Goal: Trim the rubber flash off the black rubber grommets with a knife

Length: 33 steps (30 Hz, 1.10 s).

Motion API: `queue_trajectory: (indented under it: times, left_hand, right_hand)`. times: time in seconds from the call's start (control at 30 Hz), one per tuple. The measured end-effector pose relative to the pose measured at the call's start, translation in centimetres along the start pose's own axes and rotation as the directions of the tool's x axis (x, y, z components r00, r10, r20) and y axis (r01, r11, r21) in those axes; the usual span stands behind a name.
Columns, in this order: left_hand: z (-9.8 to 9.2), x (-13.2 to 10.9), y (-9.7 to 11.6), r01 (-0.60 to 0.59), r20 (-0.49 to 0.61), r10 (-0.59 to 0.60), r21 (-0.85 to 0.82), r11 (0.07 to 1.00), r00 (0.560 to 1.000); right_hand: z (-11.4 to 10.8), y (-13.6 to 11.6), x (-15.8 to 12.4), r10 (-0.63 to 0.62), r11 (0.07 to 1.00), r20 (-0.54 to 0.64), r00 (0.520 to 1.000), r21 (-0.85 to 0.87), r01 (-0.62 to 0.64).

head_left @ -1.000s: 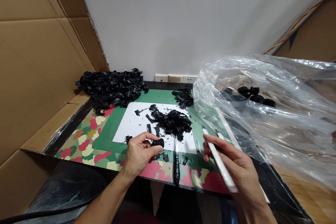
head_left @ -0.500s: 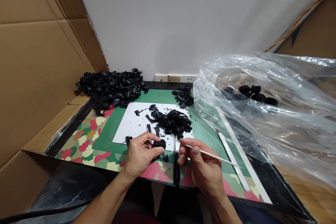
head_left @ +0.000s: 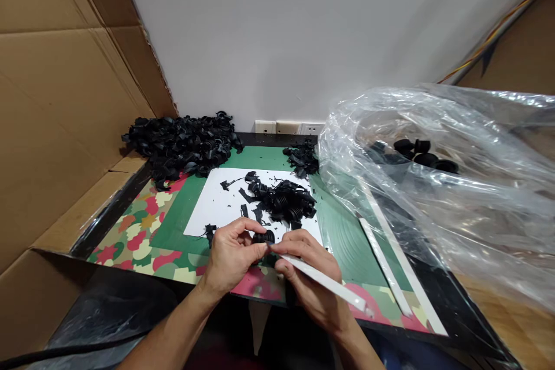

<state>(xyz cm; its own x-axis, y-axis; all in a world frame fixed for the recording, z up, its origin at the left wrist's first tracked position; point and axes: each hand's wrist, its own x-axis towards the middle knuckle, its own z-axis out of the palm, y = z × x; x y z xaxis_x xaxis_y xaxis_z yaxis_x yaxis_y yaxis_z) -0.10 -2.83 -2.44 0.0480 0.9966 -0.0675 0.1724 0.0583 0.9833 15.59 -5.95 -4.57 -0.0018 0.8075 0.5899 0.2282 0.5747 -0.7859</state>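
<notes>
Pinched between the thumb and fingers of my left hand (head_left: 234, 251) is a ribbed black rubber bellows (head_left: 263, 237), just over the front edge of the white sheet (head_left: 203, 217). My right hand (head_left: 314, 274) is closed round a thin tool with a flat white handle (head_left: 332, 283). The tool's dark tip meets the bellows near my left thumb; its exact shape is too small to tell. Beyond my hands lies a heap of ribbed black pieces (head_left: 286, 202), with black scraps (head_left: 245, 196) scattered beside it.
A large pile of black rubber pieces (head_left: 186, 144) fills the back left, by a cardboard wall (head_left: 65, 87). A smaller pile (head_left: 302, 157) lies at the back. Right of it, a clear plastic bag (head_left: 433, 196) holds black parts. A second white-handled strip (head_left: 385, 269) lies on the green mat (head_left: 347, 243).
My right hand has moved left and turned the white-handled tool, bringing its tip to the bellows. The left hand keeps its hold in nearly the same place.
</notes>
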Motion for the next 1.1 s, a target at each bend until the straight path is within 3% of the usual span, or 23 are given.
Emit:
queue_trajectory:
  times: [0.17,0.37,0.63,0.9,1.1]
  left_hand:
    - [0.1,-0.1,0.0,-0.017,0.000,0.017,0.005,1.000,1.000]
    - [0.3,-0.2,0.4,-0.032,-0.011,0.032,-0.003,0.999,0.999]
    - [0.4,-0.2,0.6,-0.034,0.000,0.034,0.016,0.999,0.999]
    - [0.3,-0.3,1.0,-0.050,0.066,0.047,0.034,0.998,0.997]
    - [0.7,-0.7,0.7,0.022,0.052,-0.025,0.050,0.999,0.998]
  right_hand:
    - [0.3,1.2,-0.7,-0.167,0.967,0.021,0.986,-0.193,0.168]
    - [0.1,1.6,-0.8,-0.390,0.861,0.071,0.918,-0.326,0.391]
    - [-0.2,0.9,-0.8,-0.410,0.835,0.105,0.906,-0.358,0.419]
    - [-1.1,0.1,0.6,-0.448,0.793,0.221,0.866,-0.350,0.499]
    - [-1.0,-0.3,0.8,-0.451,0.782,0.189,0.872,-0.387,0.488]
